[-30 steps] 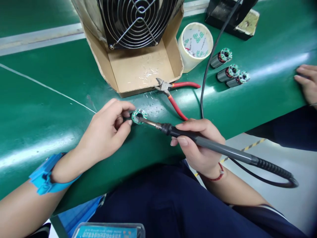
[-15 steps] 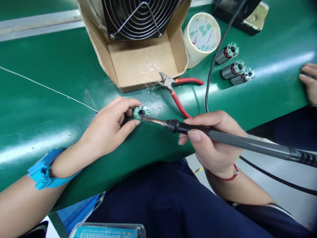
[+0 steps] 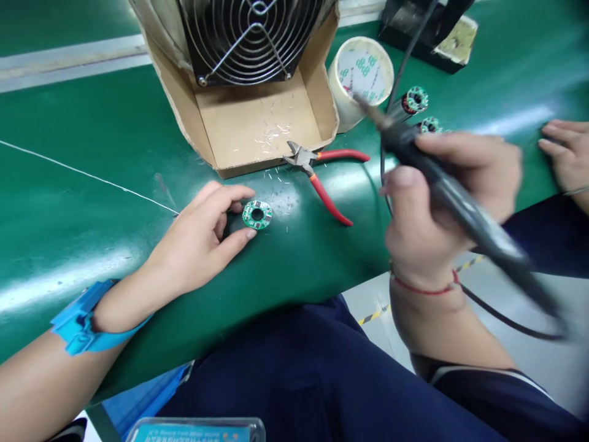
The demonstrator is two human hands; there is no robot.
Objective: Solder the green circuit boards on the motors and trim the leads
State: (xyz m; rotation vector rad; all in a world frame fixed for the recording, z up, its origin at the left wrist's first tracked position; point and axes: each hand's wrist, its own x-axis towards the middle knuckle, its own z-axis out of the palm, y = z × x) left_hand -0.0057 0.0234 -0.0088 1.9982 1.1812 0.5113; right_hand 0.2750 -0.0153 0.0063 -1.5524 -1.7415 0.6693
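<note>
The left hand [image 3: 197,230] grasps the ring-shaped circuit board [image 3: 257,225], at eight o'clock from the pliers [image 3: 307,161], from one side, likely leaving its face exposed. The right hand [image 3: 423,236] grips the soldering iron [image 3: 481,218] well clear.

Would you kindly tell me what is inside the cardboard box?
The box holds a black fan and thin, pale bits; anything behind the fan is hidden.

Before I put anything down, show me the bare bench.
Bare bench: left of the cardboard box, above the white strand; and below the pliers, between left hand and right hand. Crowded: around the pale tub, beside black cable and metal cylinders.
</note>
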